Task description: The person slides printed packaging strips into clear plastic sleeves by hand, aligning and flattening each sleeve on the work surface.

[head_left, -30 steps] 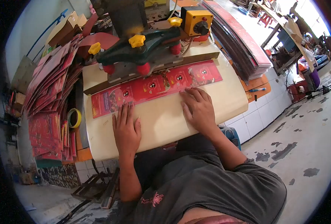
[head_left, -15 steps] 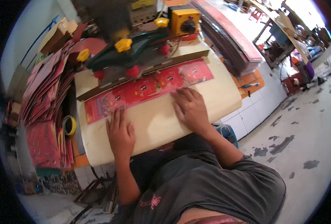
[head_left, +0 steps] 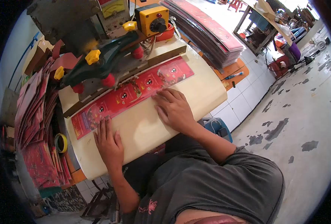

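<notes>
A long red printed strip [head_left: 112, 107], glossy and made up of several repeated panels, lies flat on a cream board [head_left: 143, 123] beneath the machine's arm. My left hand [head_left: 110, 146] rests palm down near the strip's left part, fingers stretched out and fingertips on its near edge. Farther right, my right hand [head_left: 176, 111] lies over the board with slightly bent fingers touching the same edge around the middle. Neither hand grips anything. Behind the strip runs a straight metal bar [head_left: 168, 56], close along its far edge.
Over the bar sits a dark green machine arm [head_left: 102, 61] with yellow knobs and red feet. A yellow control box [head_left: 151, 20] stands behind. Stacked red sheets [head_left: 36, 112] and a yellow tape roll [head_left: 61, 143] are at left; another sheet stack [head_left: 210, 31] and a pen [head_left: 234, 75] at right.
The view has shifted, so the board and machine appear farther left. Both hands keep about the same places along the strip's near edge, which looks unmoved on the board.
</notes>
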A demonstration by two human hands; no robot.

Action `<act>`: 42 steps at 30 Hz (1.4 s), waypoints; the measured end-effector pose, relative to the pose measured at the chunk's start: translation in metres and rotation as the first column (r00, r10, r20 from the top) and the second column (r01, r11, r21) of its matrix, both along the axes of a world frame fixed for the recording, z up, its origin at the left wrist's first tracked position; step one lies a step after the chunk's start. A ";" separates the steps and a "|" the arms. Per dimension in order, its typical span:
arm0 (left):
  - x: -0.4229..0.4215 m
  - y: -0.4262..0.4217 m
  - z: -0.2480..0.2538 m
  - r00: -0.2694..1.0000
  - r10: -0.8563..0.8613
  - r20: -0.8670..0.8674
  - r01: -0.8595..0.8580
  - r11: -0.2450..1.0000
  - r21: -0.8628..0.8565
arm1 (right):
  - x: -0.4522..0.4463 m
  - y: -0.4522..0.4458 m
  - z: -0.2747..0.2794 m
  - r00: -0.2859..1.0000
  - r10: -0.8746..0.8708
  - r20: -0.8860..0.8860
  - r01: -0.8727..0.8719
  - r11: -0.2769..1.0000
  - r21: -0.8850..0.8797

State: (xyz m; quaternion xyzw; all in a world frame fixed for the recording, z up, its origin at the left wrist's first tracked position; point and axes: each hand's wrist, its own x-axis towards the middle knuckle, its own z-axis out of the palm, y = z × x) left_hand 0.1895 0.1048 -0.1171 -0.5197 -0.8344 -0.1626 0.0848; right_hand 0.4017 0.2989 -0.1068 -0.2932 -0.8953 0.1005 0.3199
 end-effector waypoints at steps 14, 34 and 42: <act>0.004 -0.001 0.009 0.996 0.024 0.092 -0.029 0.998 0.063 | -0.001 -0.001 0.003 1.000 0.011 0.028 -0.011 1.000 0.004; 0.000 -0.002 0.005 0.994 -0.008 0.105 -0.002 0.996 0.094 | -0.001 -0.001 0.002 1.000 0.009 0.023 -0.010 1.000 0.013; 0.001 -0.001 0.007 0.994 0.003 0.110 -0.013 0.996 0.090 | -0.001 -0.002 0.003 1.000 0.005 0.015 -0.005 1.000 -0.007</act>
